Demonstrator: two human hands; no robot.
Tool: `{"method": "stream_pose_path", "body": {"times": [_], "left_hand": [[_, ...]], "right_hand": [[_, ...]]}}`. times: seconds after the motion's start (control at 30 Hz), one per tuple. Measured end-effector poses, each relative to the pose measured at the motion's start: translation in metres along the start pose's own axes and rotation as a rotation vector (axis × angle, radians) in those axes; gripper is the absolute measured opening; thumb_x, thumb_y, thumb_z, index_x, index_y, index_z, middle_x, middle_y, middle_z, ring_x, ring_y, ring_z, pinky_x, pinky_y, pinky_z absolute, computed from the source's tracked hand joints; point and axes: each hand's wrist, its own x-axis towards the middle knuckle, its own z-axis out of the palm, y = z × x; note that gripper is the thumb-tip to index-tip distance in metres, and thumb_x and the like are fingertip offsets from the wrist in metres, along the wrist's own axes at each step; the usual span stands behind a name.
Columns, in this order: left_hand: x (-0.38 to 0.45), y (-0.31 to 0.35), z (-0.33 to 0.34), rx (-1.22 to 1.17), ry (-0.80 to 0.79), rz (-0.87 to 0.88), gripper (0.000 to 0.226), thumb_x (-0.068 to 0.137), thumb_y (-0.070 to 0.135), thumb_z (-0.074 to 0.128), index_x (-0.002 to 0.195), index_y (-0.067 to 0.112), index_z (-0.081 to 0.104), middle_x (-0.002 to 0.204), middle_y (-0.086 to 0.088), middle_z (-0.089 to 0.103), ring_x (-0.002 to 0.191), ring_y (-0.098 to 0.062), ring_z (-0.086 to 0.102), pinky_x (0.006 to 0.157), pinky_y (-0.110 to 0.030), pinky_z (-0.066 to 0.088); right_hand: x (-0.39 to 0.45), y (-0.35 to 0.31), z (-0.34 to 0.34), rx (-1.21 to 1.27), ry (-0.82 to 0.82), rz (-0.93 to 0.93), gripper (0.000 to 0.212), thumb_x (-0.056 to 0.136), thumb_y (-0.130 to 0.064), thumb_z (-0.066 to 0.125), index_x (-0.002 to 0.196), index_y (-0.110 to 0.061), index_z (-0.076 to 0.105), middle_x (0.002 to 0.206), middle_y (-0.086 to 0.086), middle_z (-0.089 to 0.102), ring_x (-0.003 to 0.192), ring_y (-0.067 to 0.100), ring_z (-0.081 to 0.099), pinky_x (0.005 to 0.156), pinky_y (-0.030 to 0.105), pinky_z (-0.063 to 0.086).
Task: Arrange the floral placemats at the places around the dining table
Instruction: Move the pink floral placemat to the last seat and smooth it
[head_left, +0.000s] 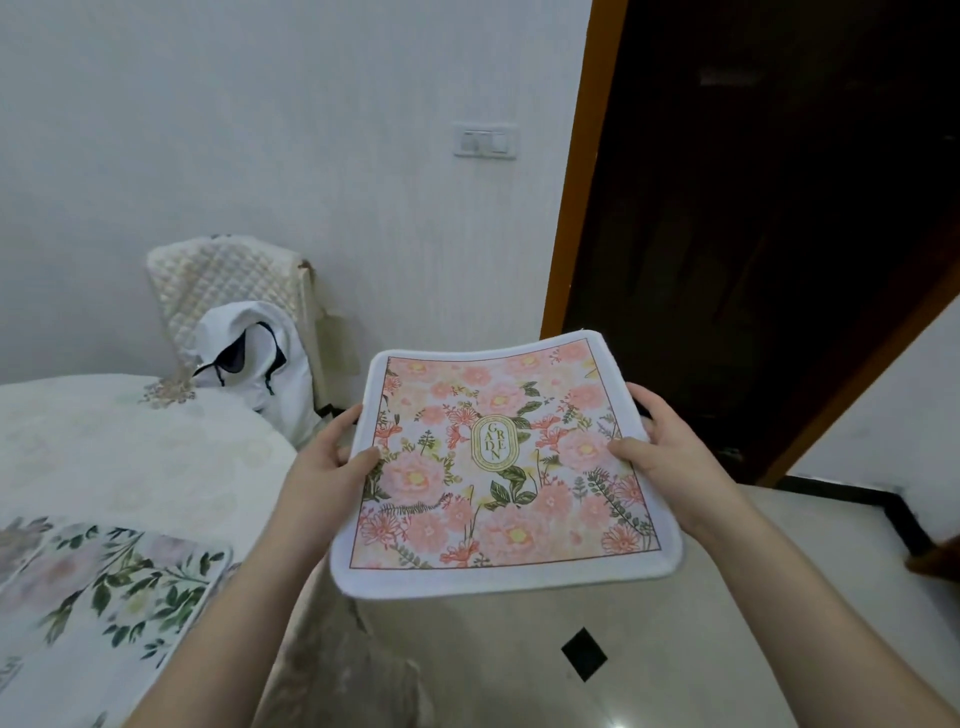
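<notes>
A pink floral placemat (498, 483) with a white border and a gold oval label is held flat in the air, to the right of the table. My left hand (332, 462) grips its left edge, thumb on top. My right hand (670, 467) grips its right edge the same way. The round dining table (130, 457) with a pale cloth lies at the left. A green-leaf floral placemat (130, 582) rests on the table near its front edge.
A chair with a quilted cover (223, 280) stands against the wall beyond the table, with a white bag (249, 358) on it. A dark open doorway (753, 234) with an orange frame is on the right. Pale tiled floor (571, 649) lies below the held mat.
</notes>
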Motion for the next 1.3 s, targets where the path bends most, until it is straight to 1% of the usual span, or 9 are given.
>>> {"method": "stream_pose_path", "body": {"times": [0.17, 0.43, 0.53, 0.67, 0.8, 0.93, 1.03, 1.2, 1.3], "left_hand": [[0.053, 0.001, 0.016, 0.027, 0.037, -0.021, 0.052, 0.094, 0.016, 0.062, 0.137, 0.044, 0.051, 0.090, 0.009, 0.078, 0.080, -0.020, 0.077, 0.080, -0.052, 0.060], [0.127, 0.029, 0.054, 0.023, 0.160, -0.093, 0.048, 0.096, 0.018, 0.062, 0.135, 0.044, 0.053, 0.095, 0.004, 0.078, 0.082, -0.023, 0.077, 0.077, -0.050, 0.061], [0.149, 0.042, 0.069, 0.052, 0.222, -0.102, 0.047, 0.095, 0.020, 0.062, 0.129, 0.052, 0.052, 0.088, 0.008, 0.078, 0.074, -0.017, 0.076, 0.068, -0.042, 0.062], [0.172, 0.050, 0.071, 0.042, 0.286, -0.121, 0.049, 0.096, 0.019, 0.062, 0.134, 0.047, 0.052, 0.089, 0.011, 0.078, 0.075, -0.015, 0.076, 0.060, -0.032, 0.060], [0.191, 0.047, 0.058, 0.086, 0.345, -0.140, 0.050, 0.095, 0.022, 0.062, 0.137, 0.048, 0.051, 0.088, 0.011, 0.078, 0.074, -0.016, 0.076, 0.066, -0.038, 0.062], [0.213, 0.035, 0.042, 0.078, 0.411, -0.169, 0.050, 0.094, 0.021, 0.063, 0.124, 0.059, 0.053, 0.087, 0.010, 0.078, 0.073, -0.020, 0.076, 0.071, -0.047, 0.062], [0.229, 0.026, 0.024, 0.050, 0.449, -0.178, 0.051, 0.094, 0.021, 0.063, 0.120, 0.064, 0.053, 0.089, 0.008, 0.078, 0.074, -0.021, 0.077, 0.071, -0.048, 0.062], [0.263, 0.011, -0.020, 0.010, 0.554, -0.173, 0.051, 0.096, 0.019, 0.062, 0.137, 0.048, 0.052, 0.089, 0.003, 0.078, 0.077, -0.020, 0.076, 0.075, -0.050, 0.062], [0.281, 0.006, -0.048, 0.003, 0.591, -0.168, 0.052, 0.096, 0.018, 0.061, 0.138, 0.046, 0.052, 0.090, 0.002, 0.078, 0.078, -0.019, 0.076, 0.076, -0.050, 0.061]], "right_hand": [[0.068, -0.004, -0.005, -0.014, -0.061, 0.010, 0.067, 0.092, -0.004, 0.063, 0.137, -0.048, 0.040, 0.099, -0.012, 0.074, 0.086, 0.021, 0.076, 0.063, 0.041, 0.062], [0.193, -0.025, -0.022, 0.007, -0.170, -0.001, 0.068, 0.091, -0.003, 0.064, 0.139, -0.045, 0.040, 0.104, -0.009, 0.072, 0.084, 0.018, 0.076, 0.059, 0.036, 0.061], [0.236, -0.032, -0.024, 0.026, -0.229, -0.009, 0.065, 0.092, -0.003, 0.063, 0.132, -0.050, 0.044, 0.104, -0.009, 0.073, 0.083, 0.019, 0.076, 0.058, 0.037, 0.061], [0.283, -0.039, -0.014, 0.036, -0.304, -0.024, 0.060, 0.092, -0.001, 0.061, 0.112, -0.056, 0.049, 0.098, -0.013, 0.075, 0.083, 0.020, 0.076, 0.058, 0.036, 0.061], [0.320, -0.045, 0.008, 0.049, -0.362, -0.021, 0.061, 0.091, -0.001, 0.062, 0.126, -0.048, 0.046, 0.100, -0.008, 0.075, 0.084, 0.022, 0.076, 0.062, 0.041, 0.062], [0.354, -0.050, 0.039, 0.050, -0.416, -0.015, 0.063, 0.090, -0.001, 0.064, 0.126, -0.050, 0.046, 0.102, -0.009, 0.074, 0.084, 0.023, 0.076, 0.062, 0.042, 0.062], [0.377, -0.056, 0.069, 0.035, -0.457, -0.007, 0.065, 0.090, 0.001, 0.063, 0.128, -0.049, 0.046, 0.106, -0.005, 0.072, 0.084, 0.023, 0.076, 0.059, 0.041, 0.061], [0.416, -0.073, 0.134, 0.002, -0.518, -0.019, 0.066, 0.091, 0.001, 0.062, 0.133, -0.047, 0.044, 0.109, -0.001, 0.072, 0.084, 0.026, 0.076, 0.059, 0.041, 0.061], [0.433, -0.086, 0.174, 0.006, -0.558, -0.009, 0.066, 0.091, 0.000, 0.062, 0.131, -0.049, 0.045, 0.103, -0.004, 0.074, 0.083, 0.027, 0.076, 0.057, 0.041, 0.061]]}}
